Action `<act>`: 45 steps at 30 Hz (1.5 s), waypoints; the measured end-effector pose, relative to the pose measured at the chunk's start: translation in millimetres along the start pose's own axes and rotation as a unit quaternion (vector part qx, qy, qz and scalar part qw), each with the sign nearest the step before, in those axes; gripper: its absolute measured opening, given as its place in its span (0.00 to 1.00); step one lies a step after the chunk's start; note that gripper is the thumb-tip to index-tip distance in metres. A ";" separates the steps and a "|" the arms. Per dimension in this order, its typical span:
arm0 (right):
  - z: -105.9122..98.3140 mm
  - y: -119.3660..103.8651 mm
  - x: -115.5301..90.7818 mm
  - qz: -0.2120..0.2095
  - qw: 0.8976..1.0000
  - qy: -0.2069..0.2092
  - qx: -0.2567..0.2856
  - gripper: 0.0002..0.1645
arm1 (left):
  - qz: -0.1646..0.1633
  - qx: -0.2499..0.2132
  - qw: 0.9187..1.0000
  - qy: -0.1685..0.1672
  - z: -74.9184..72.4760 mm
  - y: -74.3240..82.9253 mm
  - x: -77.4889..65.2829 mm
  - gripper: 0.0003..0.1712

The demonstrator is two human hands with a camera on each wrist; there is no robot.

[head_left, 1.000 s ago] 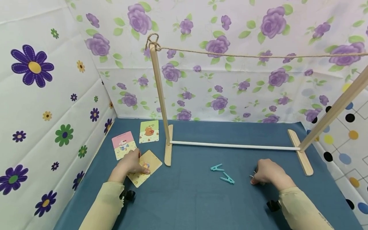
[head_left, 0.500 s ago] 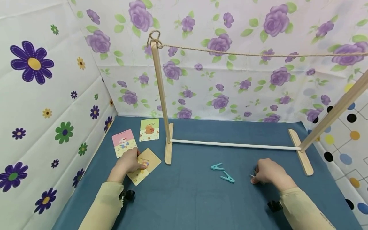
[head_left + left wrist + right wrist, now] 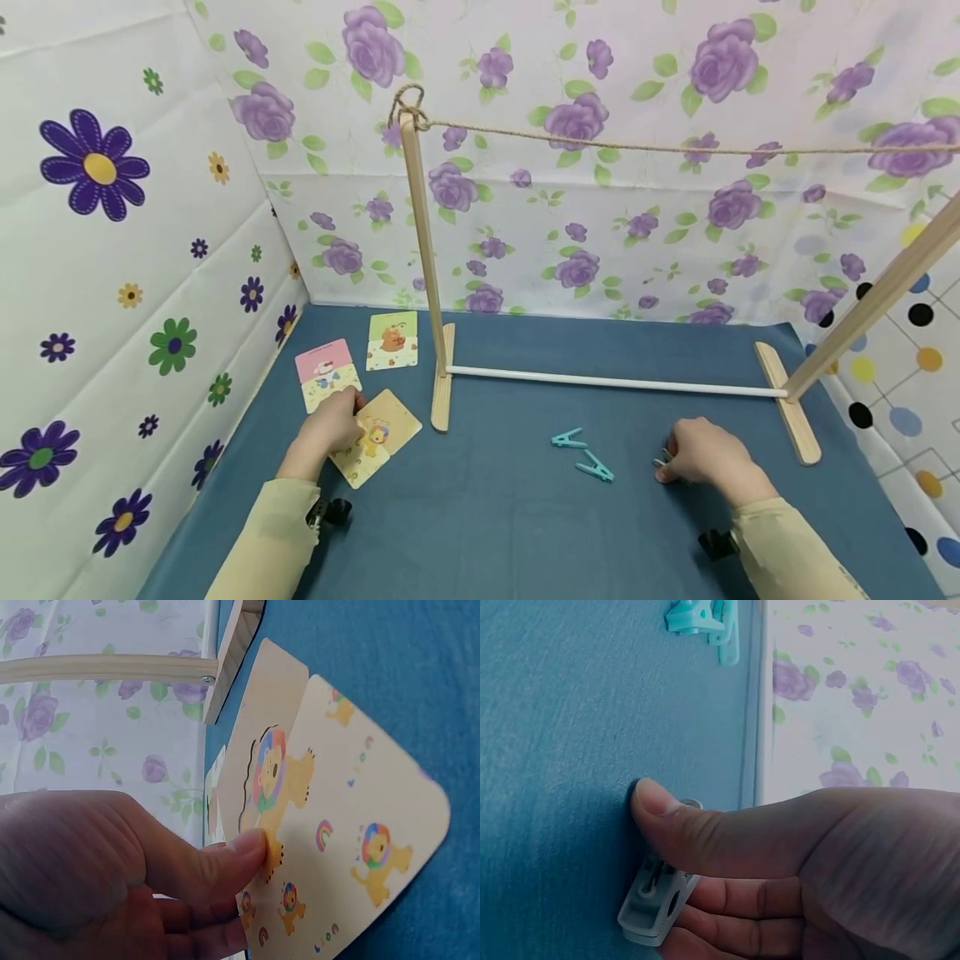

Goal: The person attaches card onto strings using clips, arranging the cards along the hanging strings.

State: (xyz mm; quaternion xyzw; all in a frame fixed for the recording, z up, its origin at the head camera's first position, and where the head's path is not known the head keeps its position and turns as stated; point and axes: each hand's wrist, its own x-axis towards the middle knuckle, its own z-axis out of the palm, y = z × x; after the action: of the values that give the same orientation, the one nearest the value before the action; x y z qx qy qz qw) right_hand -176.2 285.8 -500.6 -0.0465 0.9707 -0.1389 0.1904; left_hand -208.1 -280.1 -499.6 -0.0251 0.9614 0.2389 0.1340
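The person wears pale yellow-beige sleeves, the left sleeve (image 3: pixel 262 537) plain and softly creased near the cuff, the right sleeve (image 3: pixel 787 542) bearing small dark markings, too small to read, along its outer edge low in the head view. A rounded black device (image 3: pixel 339 512) sits at the left wrist, and a blockier black device (image 3: pixel 717 544) at the right. Both the left hand (image 3: pixel 330 427) and right hand (image 3: pixel 708 457) are bare.

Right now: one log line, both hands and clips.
left hand: pinches lion card | right hand: grips grey clothespin | two teal clothespins: on table, between hands
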 end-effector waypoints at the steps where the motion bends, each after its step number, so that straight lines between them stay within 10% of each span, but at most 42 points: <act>1: -0.1 -0.3 -0.2 0.003 1.000 -0.001 0.000 0.24 | 0.000 -0.003 1.000 -0.001 -0.2 0.0 -0.4 0.18; 45: -13.9 -8.3 0.5 -0.038 0.995 0.084 0.047 0.20 | 0.019 -0.094 0.995 -0.010 -25.5 -10.9 -11.1 0.11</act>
State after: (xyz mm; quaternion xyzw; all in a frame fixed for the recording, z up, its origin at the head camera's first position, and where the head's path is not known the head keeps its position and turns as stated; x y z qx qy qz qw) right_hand -181.6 281.2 -486.0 -0.0621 0.9732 -0.1949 0.1048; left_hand -202.4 -301.8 -479.9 -0.0166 0.9338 0.3308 0.1355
